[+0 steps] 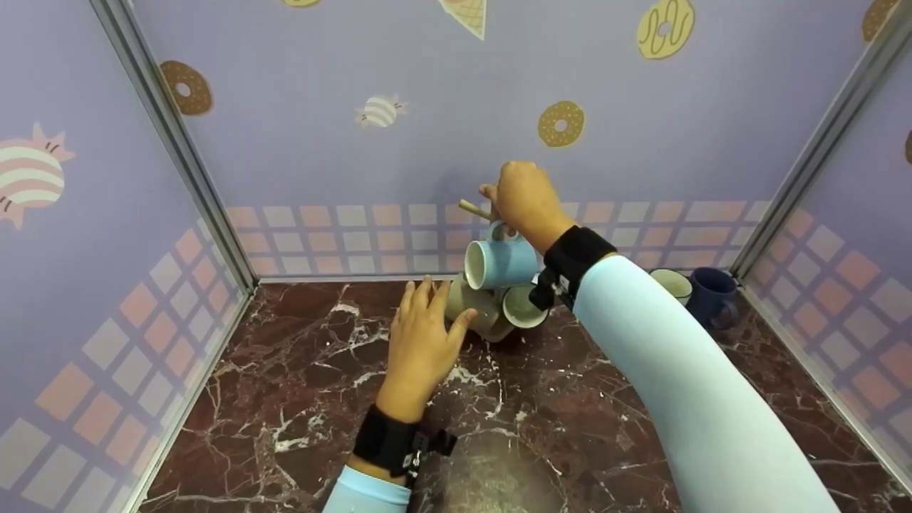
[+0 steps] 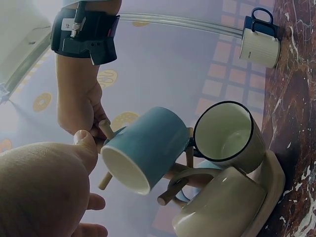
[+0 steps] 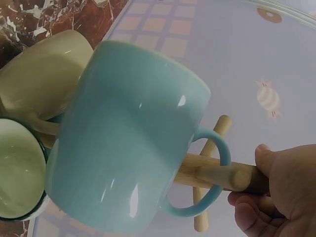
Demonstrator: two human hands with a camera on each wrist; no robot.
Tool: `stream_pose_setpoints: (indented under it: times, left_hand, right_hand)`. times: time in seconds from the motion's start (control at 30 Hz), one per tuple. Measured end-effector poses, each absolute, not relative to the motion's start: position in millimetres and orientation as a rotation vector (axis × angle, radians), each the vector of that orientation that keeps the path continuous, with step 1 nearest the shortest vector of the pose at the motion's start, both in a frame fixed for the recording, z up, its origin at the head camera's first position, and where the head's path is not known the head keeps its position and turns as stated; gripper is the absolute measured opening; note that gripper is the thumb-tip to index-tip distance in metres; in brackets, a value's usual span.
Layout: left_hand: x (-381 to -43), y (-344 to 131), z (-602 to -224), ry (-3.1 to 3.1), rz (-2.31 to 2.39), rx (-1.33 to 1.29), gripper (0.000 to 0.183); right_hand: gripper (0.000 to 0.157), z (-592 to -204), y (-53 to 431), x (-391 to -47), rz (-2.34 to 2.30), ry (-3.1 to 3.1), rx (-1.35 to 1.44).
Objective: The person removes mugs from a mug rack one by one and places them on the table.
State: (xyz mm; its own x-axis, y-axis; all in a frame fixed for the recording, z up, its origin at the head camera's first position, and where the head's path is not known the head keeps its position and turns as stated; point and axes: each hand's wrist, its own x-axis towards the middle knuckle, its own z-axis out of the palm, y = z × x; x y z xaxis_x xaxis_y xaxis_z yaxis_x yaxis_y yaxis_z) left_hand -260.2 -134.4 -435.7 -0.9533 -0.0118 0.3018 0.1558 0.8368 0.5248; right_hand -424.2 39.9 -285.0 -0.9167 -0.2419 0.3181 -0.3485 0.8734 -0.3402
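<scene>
My right hand grips the top of a wooden mug tree's post. A light blue mug hangs by its handle from an upper peg, just below that hand, its mouth tilted to the left in the head view. Lower on the mug tree hang a beige mug and a cream mug with a dark rim. A bit of another blue mug shows behind them, mostly hidden. Beside the beige mug, my left hand is spread with straight fingers and holds nothing.
A white mug and a dark blue mug stand at the back right corner of the dark red marbled tabletop. Patterned lilac panels close in the back and both sides. The tree's wooden base rests on the tabletop.
</scene>
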Motion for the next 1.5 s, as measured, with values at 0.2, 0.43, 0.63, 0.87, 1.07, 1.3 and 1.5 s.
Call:
stream_pose_setpoints:
  times: [0.2, 0.43, 0.63, 0.87, 1.07, 1.3, 1.5]
  left_hand:
    - [-260.7, -135.5, -435.5, -2.705, -0.838, -0.106, 0.079]
    - [-260.2, -137.0, -434.1, -2.714, -0.844, -0.089, 0.080]
    - [-260.7, -136.7, -435.1, -2.725, -0.836, -0.100, 0.079]
    - [-260.1, -134.7, -436.7, -2.722, -0.837, -0.113, 0.079]
    - [-261.8, -138.0, -437.8, -2.720, -0.816, -0.130, 0.082]
    - [-261.9, -145.1, -440.8, -2.727, -0.843, -0.116, 0.084]
    - [-263.3, -152.7, -442.3, -2.676, -0.929, -0.130, 0.080]
  right_hand:
    - [0.048, -285.5, 37.0, -424.1, 0.548, -2.765, 0.380]
    - [0.048, -286.8, 33.8, -426.4, 0.499, -2.756, 0.358]
    - [0.050, -286.7, 33.0, -425.1, 0.476, -2.747, 0.352]
    - [0.051, -286.1, 40.0, -422.8, 0.577, -2.756, 0.365]
    - [0.048, -291.5, 52.1, -417.0, 0.759, -2.705, 0.405]
    - [0.045, -314.0, 68.3, -404.7, 0.862, -2.621, 0.382]
    - [0.043, -349.6, 75.3, -395.8, 1.041, -2.608, 0.393]
